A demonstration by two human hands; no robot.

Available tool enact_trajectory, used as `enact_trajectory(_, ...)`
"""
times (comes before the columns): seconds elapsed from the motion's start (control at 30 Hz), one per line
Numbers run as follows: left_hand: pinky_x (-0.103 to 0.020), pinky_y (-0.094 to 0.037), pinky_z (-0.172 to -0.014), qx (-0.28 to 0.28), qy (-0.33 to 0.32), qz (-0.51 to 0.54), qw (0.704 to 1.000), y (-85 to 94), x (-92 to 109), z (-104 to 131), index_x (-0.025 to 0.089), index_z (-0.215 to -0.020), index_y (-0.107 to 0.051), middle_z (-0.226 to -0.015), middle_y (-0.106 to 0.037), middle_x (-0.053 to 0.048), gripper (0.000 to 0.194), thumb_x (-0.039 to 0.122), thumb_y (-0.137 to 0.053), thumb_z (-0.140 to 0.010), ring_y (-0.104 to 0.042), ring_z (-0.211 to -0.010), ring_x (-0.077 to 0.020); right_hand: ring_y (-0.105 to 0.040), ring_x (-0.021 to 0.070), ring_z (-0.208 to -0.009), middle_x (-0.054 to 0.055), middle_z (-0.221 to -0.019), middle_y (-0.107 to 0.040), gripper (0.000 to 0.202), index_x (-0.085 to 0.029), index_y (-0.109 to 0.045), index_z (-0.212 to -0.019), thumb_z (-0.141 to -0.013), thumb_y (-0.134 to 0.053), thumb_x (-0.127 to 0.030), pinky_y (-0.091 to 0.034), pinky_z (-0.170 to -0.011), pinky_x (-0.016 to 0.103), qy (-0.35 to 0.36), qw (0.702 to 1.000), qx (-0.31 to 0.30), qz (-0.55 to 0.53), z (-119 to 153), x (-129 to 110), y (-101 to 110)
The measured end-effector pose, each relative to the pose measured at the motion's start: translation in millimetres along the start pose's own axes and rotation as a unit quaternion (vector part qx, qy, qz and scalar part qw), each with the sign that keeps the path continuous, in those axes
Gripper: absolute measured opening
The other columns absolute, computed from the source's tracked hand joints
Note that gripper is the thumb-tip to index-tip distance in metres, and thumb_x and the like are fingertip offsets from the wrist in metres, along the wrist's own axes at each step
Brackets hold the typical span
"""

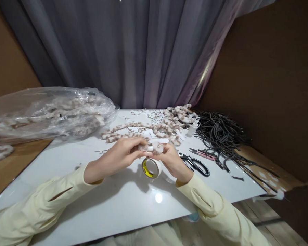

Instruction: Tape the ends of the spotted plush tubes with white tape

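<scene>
Between my two hands, above the middle of the white table, is a fluffy white-and-brown strip with a white band round it. My left hand is closed on its left end, thumb and fingers pinching. On the other side my right hand grips the right end. A white label-like piece shows just behind the fingers; whether it is held I cannot tell. Just below the hands stands a roll of white tape with a yellow inner core. Black-handled scissors lie by my right hand.
A clear plastic bag of fluffy strips lies at the left. More fluffy strips and small metal rings lie behind my hands. At the right are a small white bottle, pink-handled snips and a heap of black cords.
</scene>
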State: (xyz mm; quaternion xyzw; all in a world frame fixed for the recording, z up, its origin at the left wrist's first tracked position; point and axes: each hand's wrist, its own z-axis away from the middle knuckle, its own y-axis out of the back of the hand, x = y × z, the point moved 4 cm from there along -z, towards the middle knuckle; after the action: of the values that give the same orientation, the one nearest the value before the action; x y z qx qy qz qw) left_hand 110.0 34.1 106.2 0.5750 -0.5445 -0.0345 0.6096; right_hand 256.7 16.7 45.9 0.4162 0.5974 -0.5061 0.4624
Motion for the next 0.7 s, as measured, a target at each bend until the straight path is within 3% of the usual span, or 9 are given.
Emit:
enact_trajectory(0.17, -0.020, -0.035, -0.058, -0.008, -0.005, 0.004, 1.000, -2.1, -0.1, 0.9, 0.018, -0.085, -0.060, -0.070, -0.059, 0.001, 0.024, 0.036, -0.046, -0.088, -0.050, -0.059, -0.0115, -0.056, 0.0132, -0.069, -0.001, -0.073, -0.060, 0.025, -0.016, -0.060, -0.075, -0.061, -0.078, -0.025, -0.046, -0.068, 0.026, 0.049, 0.997, 0.003, 0.061, 3.4, -6.1, -1.5)
enact_trajectory(0.27, -0.020, -0.033, -0.054, -0.023, 0.036, 0.037, 0.998, -2.5, -0.1, 0.6, 0.018, -0.083, -0.061, -0.063, -0.054, 0.002, 0.027, 0.037, -0.043, -0.089, -0.046, -0.054, -0.0102, -0.057, 0.0141, -0.072, -0.002, -0.076, -0.059, 0.034, -0.018, -0.058, -0.086, -0.060, -0.079, -0.027, -0.047, -0.066, 0.025, 0.068, 0.992, 0.009, 0.106, 4.8, -9.1, -1.3)
enact_trajectory(0.37, -0.020, -0.030, -0.048, -0.050, 0.110, 0.104, 0.987, -3.5, -2.3, 0.3, 0.018, -0.081, -0.060, -0.058, -0.048, 0.004, 0.028, 0.041, -0.045, -0.087, -0.040, -0.048, -0.0089, -0.058, 0.0186, -0.097, 0.004, -0.106, -0.060, 0.060, -0.024, -0.049, -0.113, -0.061, -0.078, -0.026, -0.048, -0.081, 0.030, 0.119, 0.982, -0.010, 0.144, 5.6, -18.9, 2.3)
enact_trajectory(0.43, -0.019, -0.029, -0.046, -0.060, 0.142, 0.135, 0.979, -2.8, -4.0, 0.1, 0.017, -0.077, -0.058, -0.057, -0.046, 0.004, 0.029, 0.042, -0.047, -0.085, -0.039, -0.048, -0.0087, -0.049, 0.0206, -0.115, 0.007, -0.129, -0.048, 0.064, -0.027, -0.043, -0.122, -0.067, -0.075, -0.028, -0.044, -0.092, 0.035, 0.177, 0.969, -0.014, 0.173, 6.6, -31.2, 8.7)
enact_trajectory(0.5, -0.019, -0.029, -0.046, -0.061, 0.156, 0.149, 0.975, -1.2, -6.1, -0.1, 0.017, -0.076, -0.058, -0.059, -0.046, 0.003, 0.029, 0.043, -0.048, -0.084, -0.039, -0.050, -0.0090, -0.040, 0.0213, -0.125, 0.007, -0.138, -0.039, 0.047, -0.027, -0.049, -0.118, -0.076, -0.068, -0.029, -0.039, -0.098, 0.037, 0.248, 0.940, 0.008, 0.234, 9.1, -47.3, 15.8)
enact_trajectory(0.6, -0.018, -0.029, -0.046, -0.057, 0.157, 0.163, 0.972, -0.8, -9.8, -0.4, 0.017, -0.077, -0.057, -0.061, -0.045, 0.003, 0.030, 0.044, -0.048, -0.084, -0.039, -0.050, -0.0087, -0.046, 0.0219, -0.119, 0.007, -0.121, -0.056, 0.022, -0.023, -0.060, -0.103, -0.081, -0.062, -0.027, -0.035, -0.100, 0.040, 0.322, 0.867, 0.022, 0.379, 14.4, -67.3, 14.3)
enact_trajectory(0.7, -0.018, -0.027, -0.044, -0.066, 0.158, 0.191, 0.966, -5.4, -13.5, -0.2, 0.017, -0.073, -0.054, -0.059, -0.042, 0.004, 0.032, 0.046, -0.046, -0.084, -0.036, -0.049, -0.0080, -0.058, 0.0231, -0.100, 0.007, -0.100, -0.066, 0.023, -0.021, -0.059, -0.101, -0.080, -0.064, -0.029, -0.042, -0.089, 0.039, 0.319, 0.810, -0.035, 0.490, 15.8, -70.5, -0.6)
